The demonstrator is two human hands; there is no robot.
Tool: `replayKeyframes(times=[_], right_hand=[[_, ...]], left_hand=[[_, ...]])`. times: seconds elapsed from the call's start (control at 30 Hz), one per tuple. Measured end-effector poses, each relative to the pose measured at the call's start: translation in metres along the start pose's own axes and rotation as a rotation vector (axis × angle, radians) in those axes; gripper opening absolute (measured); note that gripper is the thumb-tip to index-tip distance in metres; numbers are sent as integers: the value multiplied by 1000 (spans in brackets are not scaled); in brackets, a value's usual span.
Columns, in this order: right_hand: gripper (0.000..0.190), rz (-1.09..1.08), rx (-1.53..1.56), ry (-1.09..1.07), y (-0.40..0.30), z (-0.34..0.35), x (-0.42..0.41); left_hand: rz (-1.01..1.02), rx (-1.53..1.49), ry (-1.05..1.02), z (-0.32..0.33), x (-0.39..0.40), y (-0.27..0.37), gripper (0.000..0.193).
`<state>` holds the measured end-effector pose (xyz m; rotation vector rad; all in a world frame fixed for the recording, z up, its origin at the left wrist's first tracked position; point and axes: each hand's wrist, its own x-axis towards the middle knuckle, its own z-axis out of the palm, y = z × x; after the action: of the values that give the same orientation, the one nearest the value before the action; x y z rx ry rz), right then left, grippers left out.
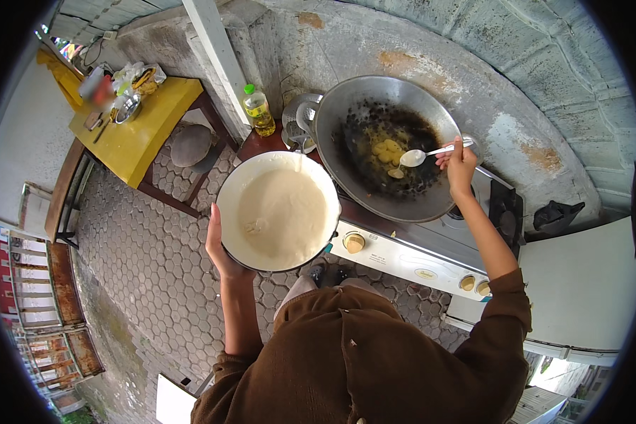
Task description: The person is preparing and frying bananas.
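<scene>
My left hand (223, 249) grips the rim and side of a white enamel bowl (228, 196), held left of the stove. Pale, thick batter (286, 212) fills much of the bowl. In my right hand (460, 165) is a metal spoon (413, 158), its bowl coated with batter and hanging over a large wok (403, 206). Several yellowish lumps of batter (386, 151) sit in the dark oil at the wok's middle. A smaller blob lies just under the spoon. The wok rests on a gas stove (403, 254), its burner hidden beneath.
An oil bottle with a green cap (259, 114) and a perforated metal skimmer (299, 124) are behind the bowl. At the back left, a yellow-covered table (159, 116) carries a metal bowl (127, 108) and plastic bags. A stool (191, 146) stands beside it. A concrete wall (509, 106) borders the stove.
</scene>
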<state>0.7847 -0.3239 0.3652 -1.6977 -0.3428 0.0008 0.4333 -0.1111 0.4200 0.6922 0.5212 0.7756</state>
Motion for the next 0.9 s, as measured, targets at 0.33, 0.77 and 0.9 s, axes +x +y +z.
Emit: replayKeyframes(times=[0.33, 0.77, 0.9], right_hand=[[39, 225, 453, 82, -69, -9, -28], [37, 59, 263, -572, -141, 38, -122], [42, 250, 269, -621, -140, 37, -127]], left_hand=[[-34, 33, -25, 19, 0, -11, 51], [-277, 98, -268, 65, -12, -47, 50], [-338, 116, -273, 74, -14, -48, 50]])
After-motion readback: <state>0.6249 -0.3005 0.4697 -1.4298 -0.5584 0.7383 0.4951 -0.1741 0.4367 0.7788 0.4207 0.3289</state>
